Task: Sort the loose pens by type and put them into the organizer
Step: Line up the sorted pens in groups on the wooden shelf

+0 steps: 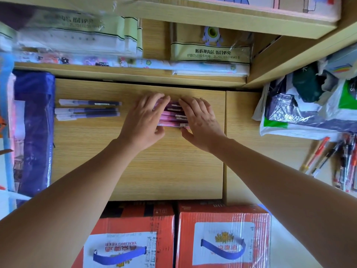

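Shows sorting under way on a wooden worktop (154,167).

Places the left hand (143,120) flat over the left ends of the pink pens (172,115), fingers nearly straight and close together, thumb set against the nearest pen. Mirrors this with the right hand (201,122) on the right ends, fingers extended and thumb along the near edge. Brackets the stack between the two hands, pressing rather than closing round it. Leaves only the middle of the pink pens in view, lying side by side and touching between the hands.

Includes the dark blue pens (87,110), well to the left of the left hand, laid parallel in a loose row of three. Includes the red and black pens (344,163), far to the right of the right hand and nearer the body, lying loose and mixed below some plastic bags (301,113).

Suggests two types already gathered and squared up, with the mixed lot apparently not yet sorted. Reveals no recognisable organizer, so judges all of the putting away as not yet done.
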